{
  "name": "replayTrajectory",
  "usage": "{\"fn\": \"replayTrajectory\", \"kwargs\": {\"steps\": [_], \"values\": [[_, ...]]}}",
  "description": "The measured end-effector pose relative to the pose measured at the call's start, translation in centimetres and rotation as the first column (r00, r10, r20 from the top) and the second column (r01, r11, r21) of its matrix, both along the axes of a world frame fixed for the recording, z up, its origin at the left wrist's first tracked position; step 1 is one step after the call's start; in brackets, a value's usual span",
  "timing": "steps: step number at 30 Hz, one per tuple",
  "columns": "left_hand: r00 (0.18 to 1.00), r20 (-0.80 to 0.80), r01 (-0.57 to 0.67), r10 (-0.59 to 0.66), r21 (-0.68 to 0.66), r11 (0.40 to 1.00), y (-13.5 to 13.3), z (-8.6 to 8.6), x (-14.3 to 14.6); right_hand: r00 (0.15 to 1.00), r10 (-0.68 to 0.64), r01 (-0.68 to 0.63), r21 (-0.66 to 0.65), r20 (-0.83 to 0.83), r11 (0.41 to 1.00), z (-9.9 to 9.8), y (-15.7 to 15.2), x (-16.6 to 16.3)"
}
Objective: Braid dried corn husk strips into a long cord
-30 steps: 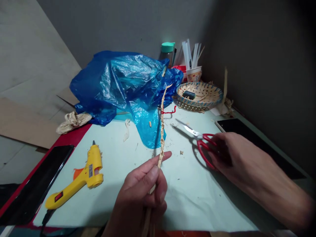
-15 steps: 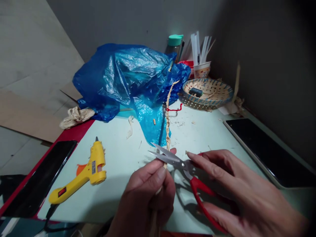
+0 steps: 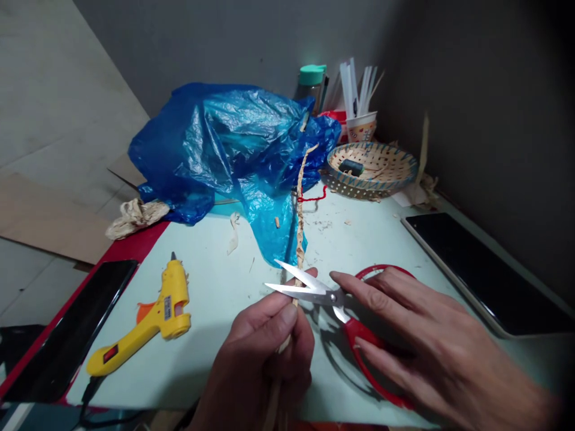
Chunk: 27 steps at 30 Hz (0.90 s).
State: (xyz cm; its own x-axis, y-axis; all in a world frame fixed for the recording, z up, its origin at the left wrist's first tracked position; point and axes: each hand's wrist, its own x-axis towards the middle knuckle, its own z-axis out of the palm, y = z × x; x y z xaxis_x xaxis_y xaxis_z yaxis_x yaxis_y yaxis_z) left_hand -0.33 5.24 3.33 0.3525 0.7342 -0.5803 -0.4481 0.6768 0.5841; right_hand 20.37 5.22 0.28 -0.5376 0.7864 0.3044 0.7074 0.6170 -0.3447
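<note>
At near centre, we list: one twisted cord, long axis near to far, pinched by our left hand; red-handled scissors, parted blades crossing it from the right, held in our right hand, thumb and fingers apart.

A thin, twisted tan strip stands nearly upright, its tip bent rightward, with red thread around it and jutting right. The red-handled scissors point left, 2 silver blades parted, the strip showing between them.
</note>
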Motion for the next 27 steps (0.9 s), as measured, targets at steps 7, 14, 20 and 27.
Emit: {"fn": "replayTrajectory", "kwargs": {"steps": [7,14,20,27], "values": [[0.999,-0.042,0.006,-0.005,0.006,1.0,0.1,-0.2,-0.1,0.994,-0.004,-0.009,0.126,0.108,0.992,-0.6,0.1,0.0],[0.995,-0.097,0.012,-0.008,0.042,0.999,0.0,-1.0,-0.2,0.995,0.008,-0.025,0.177,0.097,0.984,-0.9,-0.3,-0.5],[1.0,-0.007,0.007,-0.006,0.077,0.997,-0.1,-1.3,-0.5,0.995,-0.096,0.096,0.066,-0.002,0.993,-0.3,0.0,0.2],[0.999,0.043,-0.001,-0.004,0.113,0.994,-0.3,-1.3,-0.6,0.985,-0.155,0.143,-0.142,-0.071,0.979,0.3,0.9,0.8]]}}
